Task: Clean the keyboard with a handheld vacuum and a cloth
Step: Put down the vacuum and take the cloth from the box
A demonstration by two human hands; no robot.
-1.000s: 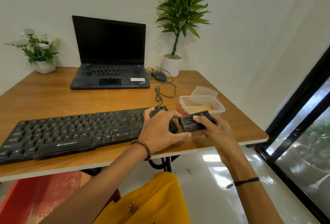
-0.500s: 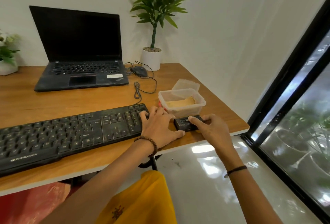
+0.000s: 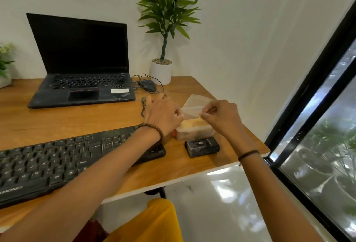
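The keyboard [image 3: 57, 160] lies along the desk's [image 3: 57, 122] near edge. The small black vacuum [image 3: 202, 146] sits just beside it at three o'clock. At the vacuum's twelve stands a plastic container [image 3: 194, 132] — the right hand [image 3: 221, 116] pinches its lid [image 3: 192, 106], the left hand [image 3: 163, 114] at the lid's nine, grip hidden.

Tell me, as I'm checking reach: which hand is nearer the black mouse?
Left. The left hand is just in front of the mouse; the right hand is farther right, pinching the container lid.
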